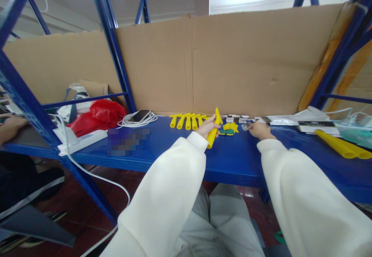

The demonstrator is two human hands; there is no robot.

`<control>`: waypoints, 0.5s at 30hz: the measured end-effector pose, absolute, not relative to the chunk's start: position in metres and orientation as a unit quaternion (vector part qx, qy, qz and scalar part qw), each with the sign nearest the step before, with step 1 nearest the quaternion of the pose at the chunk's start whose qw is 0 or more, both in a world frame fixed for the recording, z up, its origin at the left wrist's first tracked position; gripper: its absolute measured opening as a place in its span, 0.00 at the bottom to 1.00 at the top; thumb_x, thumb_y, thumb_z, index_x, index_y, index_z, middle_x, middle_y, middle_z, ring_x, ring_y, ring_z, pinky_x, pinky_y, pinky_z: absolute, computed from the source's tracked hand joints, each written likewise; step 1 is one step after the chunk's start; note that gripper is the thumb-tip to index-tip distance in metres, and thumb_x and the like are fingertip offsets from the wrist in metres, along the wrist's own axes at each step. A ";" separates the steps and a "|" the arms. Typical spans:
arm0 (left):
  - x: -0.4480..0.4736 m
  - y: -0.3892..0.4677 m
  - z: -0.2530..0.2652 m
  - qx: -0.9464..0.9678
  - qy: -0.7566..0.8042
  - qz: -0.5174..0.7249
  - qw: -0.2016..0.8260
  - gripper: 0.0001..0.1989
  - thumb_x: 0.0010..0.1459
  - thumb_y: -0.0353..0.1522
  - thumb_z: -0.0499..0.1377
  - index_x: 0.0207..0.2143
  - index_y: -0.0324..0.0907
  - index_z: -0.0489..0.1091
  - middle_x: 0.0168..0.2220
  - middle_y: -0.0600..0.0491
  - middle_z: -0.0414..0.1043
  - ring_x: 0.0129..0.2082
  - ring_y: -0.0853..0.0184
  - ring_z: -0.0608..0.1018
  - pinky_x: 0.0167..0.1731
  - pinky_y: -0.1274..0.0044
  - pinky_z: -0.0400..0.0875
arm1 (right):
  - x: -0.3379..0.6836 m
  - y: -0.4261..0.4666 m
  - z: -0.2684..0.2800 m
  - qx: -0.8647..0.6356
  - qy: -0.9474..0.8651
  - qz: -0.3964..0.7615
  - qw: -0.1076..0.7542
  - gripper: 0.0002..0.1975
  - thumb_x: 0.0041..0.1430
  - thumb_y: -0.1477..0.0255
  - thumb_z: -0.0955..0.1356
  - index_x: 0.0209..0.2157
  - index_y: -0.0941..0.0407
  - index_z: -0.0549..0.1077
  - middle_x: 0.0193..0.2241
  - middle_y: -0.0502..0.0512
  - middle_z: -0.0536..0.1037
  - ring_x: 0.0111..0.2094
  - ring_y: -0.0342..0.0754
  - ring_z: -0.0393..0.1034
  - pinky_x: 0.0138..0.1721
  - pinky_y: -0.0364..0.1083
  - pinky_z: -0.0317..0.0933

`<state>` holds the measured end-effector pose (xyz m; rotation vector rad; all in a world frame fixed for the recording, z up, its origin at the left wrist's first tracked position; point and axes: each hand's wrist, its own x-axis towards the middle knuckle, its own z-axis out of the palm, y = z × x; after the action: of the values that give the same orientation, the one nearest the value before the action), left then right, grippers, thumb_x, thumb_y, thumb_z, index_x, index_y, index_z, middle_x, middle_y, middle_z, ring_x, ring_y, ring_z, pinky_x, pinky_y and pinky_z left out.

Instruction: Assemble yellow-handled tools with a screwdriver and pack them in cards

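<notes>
My left hand (207, 127) is closed around a yellow plastic tube-shaped handle (212, 140) with a narrower yellow piece at its top; it is tilted, its round end toward me. Just right of that hand lies a green and yellow screwdriver handle (226, 132). Beyond it sits a small pile of flat yellow pieces (231, 126). My right hand (258, 130) is low over the table, fingertips together at a scatter of small metal parts (245, 126); what is between them is too small to make out. To the left stretches a row of several similar yellow tubes (188, 123).
Small black-and-white packets (236, 119) lie at the back of the blue table (232, 164). Larger yellow tubes (340, 145) are at right. A phone (140, 115) rests on a coiled white cable (128, 122). A power strip (84, 142) and red bag (100, 115) are at left, near another person's hand (13, 127).
</notes>
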<state>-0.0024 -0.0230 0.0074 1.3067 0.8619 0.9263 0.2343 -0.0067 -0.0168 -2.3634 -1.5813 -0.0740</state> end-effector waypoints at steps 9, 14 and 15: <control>-0.003 -0.025 0.009 0.596 0.354 0.344 0.633 0.43 0.54 0.19 0.54 0.69 0.53 0.48 0.42 0.52 0.72 0.17 0.79 0.67 0.15 0.85 0.63 | 0.236 -0.003 -0.021 -0.816 -0.556 -0.048 0.150 0.14 0.57 0.74 0.65 0.41 0.55 0.81 0.44 0.66 0.78 0.53 0.61 0.69 0.53 0.60 0.62; -0.003 -0.024 0.008 0.598 0.352 0.330 0.640 0.43 0.55 0.19 0.54 0.70 0.52 0.46 0.37 0.53 0.72 0.17 0.78 0.68 0.17 0.85 0.63 | 0.234 -0.005 -0.020 -0.814 -0.560 -0.046 0.151 0.14 0.58 0.73 0.65 0.40 0.54 0.81 0.45 0.66 0.78 0.53 0.62 0.69 0.54 0.61 0.61; -0.003 -0.023 0.008 0.597 0.352 0.328 0.641 0.43 0.55 0.19 0.54 0.70 0.52 0.46 0.37 0.53 0.72 0.17 0.78 0.68 0.17 0.85 0.64 | 0.234 -0.005 -0.020 -0.813 -0.560 -0.047 0.152 0.14 0.58 0.73 0.65 0.41 0.54 0.81 0.45 0.66 0.78 0.53 0.62 0.69 0.54 0.61 0.61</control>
<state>-0.0034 -0.0234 0.0077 1.3617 0.8032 0.7477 0.2339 -0.0054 -0.0204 -2.3325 -1.6079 -0.1352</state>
